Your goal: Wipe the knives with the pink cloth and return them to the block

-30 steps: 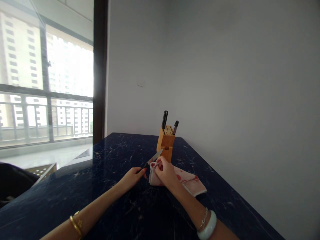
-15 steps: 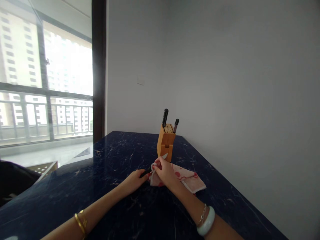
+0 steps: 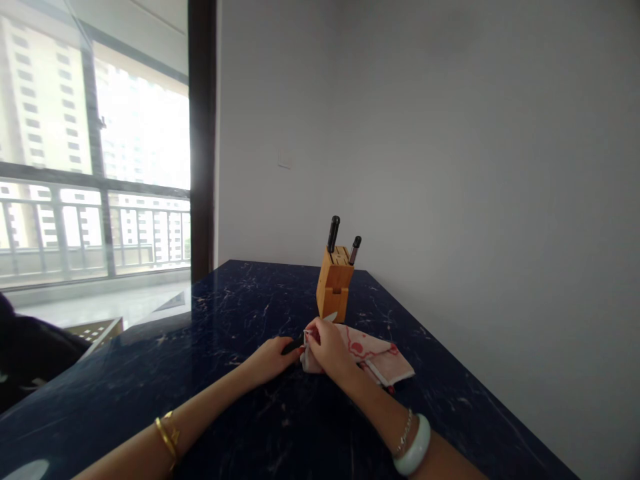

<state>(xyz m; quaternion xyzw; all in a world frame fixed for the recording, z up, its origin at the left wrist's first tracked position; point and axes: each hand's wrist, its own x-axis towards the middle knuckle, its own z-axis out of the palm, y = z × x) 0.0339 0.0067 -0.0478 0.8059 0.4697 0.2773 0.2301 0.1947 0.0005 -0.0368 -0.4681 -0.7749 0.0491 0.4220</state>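
Note:
My left hand [image 3: 271, 358] is closed round the black handle of a small knife [image 3: 295, 345] low over the dark marble countertop [image 3: 240, 400]. My right hand [image 3: 327, 347] pinches a fold of a pink-and-white patterned cloth [image 3: 373, 357] round the knife's blade; only the blade tip shows past the fingers. The rest of the cloth lies spread on the counter to the right. Just behind my hands stands a wooden knife block [image 3: 334, 283] with two black handles sticking out of its top.
A grey wall [image 3: 450, 167] runs along the counter's right and far edges. A large window [image 3: 95, 167] with a railing is at the left, beyond a dark frame post. Something dark [image 3: 25, 357] sits low at the far left.
The knife has slid back through the cloth in my right hand, so less blade shows now. Both hands stay in about the same place.

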